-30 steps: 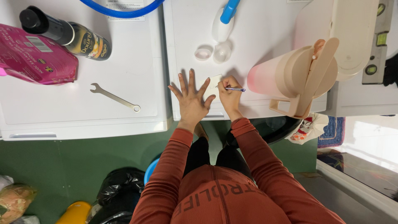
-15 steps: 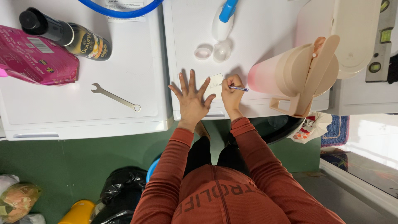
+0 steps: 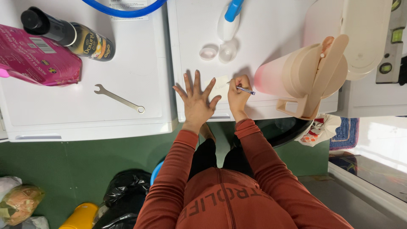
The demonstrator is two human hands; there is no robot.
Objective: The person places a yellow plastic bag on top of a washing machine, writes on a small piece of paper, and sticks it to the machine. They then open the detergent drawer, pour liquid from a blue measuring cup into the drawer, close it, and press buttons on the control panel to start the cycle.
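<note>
While the scene is almost unchanged since a second ago:
Left hand (image 3: 197,103): stays spread flat, steadying the paper slip (image 3: 220,87).
Right hand (image 3: 238,96): keeps pinching the pen (image 3: 245,90), tip on the slip; writing apparently continues.

Left hand (image 3: 196,101) flat beside pale note (image 3: 220,87), right hand (image 3: 237,95) gripping pen (image 3: 245,90)

Bare white top lies open left of the flat left hand (image 3: 196,101); a pink plastic jug (image 3: 296,78) crowds the pen-holding right hand (image 3: 237,94); small white caps (image 3: 218,51) sit beyond; a steel spanner (image 3: 119,99) lies well left.
</note>
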